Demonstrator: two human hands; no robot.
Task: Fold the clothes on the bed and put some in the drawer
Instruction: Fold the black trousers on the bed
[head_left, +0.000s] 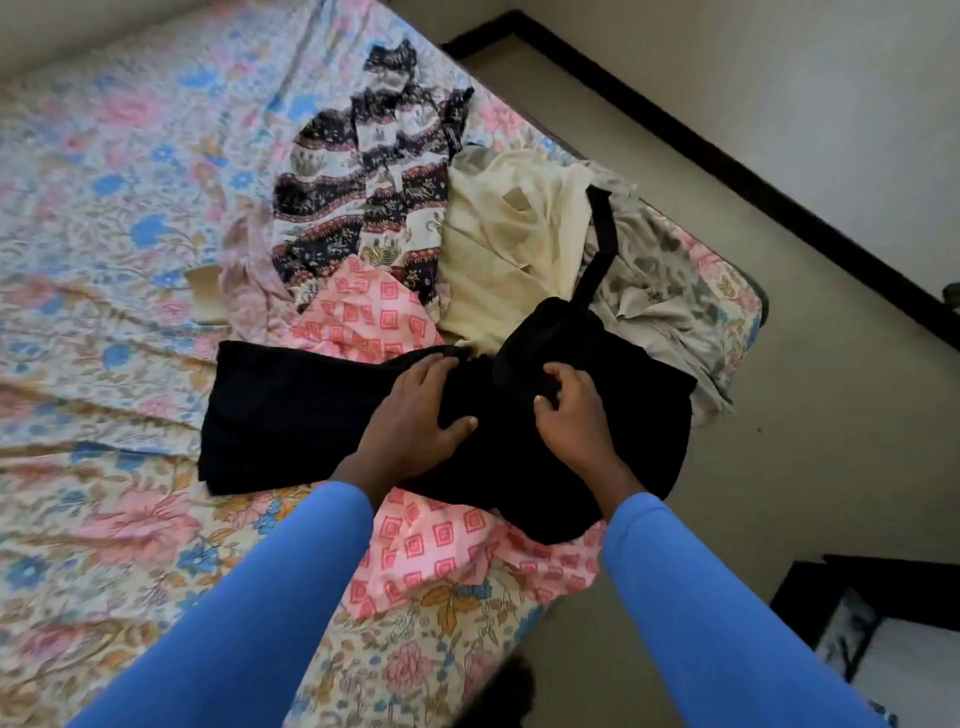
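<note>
**Now folding the black garment at the bed's edge**

Well, from where I sit, the black garment (291, 410) lies spread across the near side of the bed (104, 260), its right end hanging past the mattress edge. My left hand (421, 410) lies flat on it, fingers nearly straight, pressing the cloth down. My right hand (566, 410) has its fingers curled and pinches a bunched fold of the same cloth near the middle.

To do this step well, I judge, the left hand should pin the crease line while the right lifts its fold and carries it over, edges matched. The cloth is dark and limp, so wrinkles will be hard to see and are better smoothed by touch. The overhanging end could drag the piece to the floor if I let go.

A pink patterned cloth (374, 317) lies under the garment and may get picked up with it. Beyond are a cream garment (504, 244), a dark patterned shirt (363, 192) and a grey flowered cloth (654, 291), all unfolded. A black strap (602, 223) runs up from the bunch. Whether the dark furniture (831, 613) at lower right holds the drawer, I cannot tell.
</note>
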